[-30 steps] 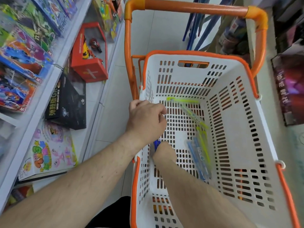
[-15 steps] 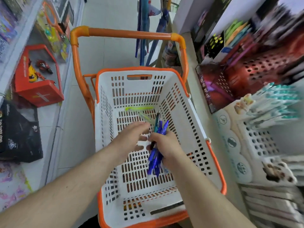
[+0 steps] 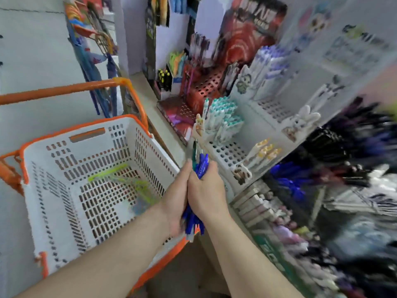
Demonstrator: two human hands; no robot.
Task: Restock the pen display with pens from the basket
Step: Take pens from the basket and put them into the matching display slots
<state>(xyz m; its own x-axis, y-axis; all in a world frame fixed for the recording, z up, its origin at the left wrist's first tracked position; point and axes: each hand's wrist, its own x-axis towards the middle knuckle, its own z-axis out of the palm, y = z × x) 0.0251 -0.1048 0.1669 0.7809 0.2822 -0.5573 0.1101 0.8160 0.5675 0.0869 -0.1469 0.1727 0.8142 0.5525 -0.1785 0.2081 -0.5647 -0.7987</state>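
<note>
Both hands have risen out of the basket [image 3: 148,134] and swung right toward the pen display [image 3: 227,151]. Right hand [image 3: 205,191] clenches the bundle of blue pens [image 3: 200,166] upright above the basket's right rim, and left hand [image 3: 177,201], formerly apart, now wraps the bundle's other side.

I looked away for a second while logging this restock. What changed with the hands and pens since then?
The right hand lifted a bundle of blue pens out of the basket and carried it right, toward the pen display. The left hand let go of the basket rim and now grips the bundle too. Yellow-green packs stayed in the basket.
</note>
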